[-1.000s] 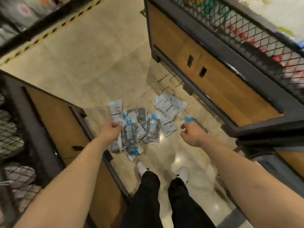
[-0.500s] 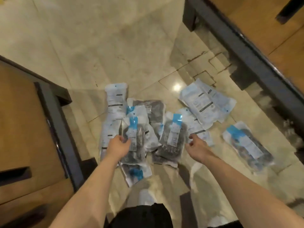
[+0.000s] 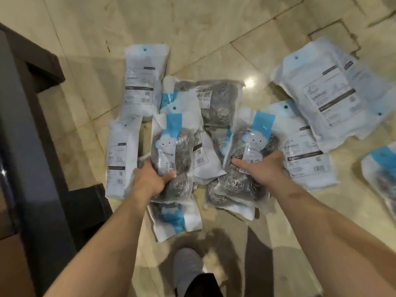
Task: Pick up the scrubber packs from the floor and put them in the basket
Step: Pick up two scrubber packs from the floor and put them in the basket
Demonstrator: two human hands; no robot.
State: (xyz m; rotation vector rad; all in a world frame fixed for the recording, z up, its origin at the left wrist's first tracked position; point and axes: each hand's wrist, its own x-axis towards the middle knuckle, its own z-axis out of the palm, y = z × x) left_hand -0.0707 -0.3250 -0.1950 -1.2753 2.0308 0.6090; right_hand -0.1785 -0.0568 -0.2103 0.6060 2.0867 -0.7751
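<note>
View dropped much closer to floor; cabinet at right gone from frame. Left hand, earlier only resting on packs, now grips lower half of left blue-banded scrubber pack, thumb over front. Right hand shifted off white pack onto right blue-banded scrubber pack, thumb across front, gripping right edge.

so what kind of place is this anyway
Likely a shop aisle: many identical sealed blue-labelled packs of steel scrubbers, printed with barcodes, lie on a glossy beige tiled floor beside a dark-framed wooden display unit.
</note>
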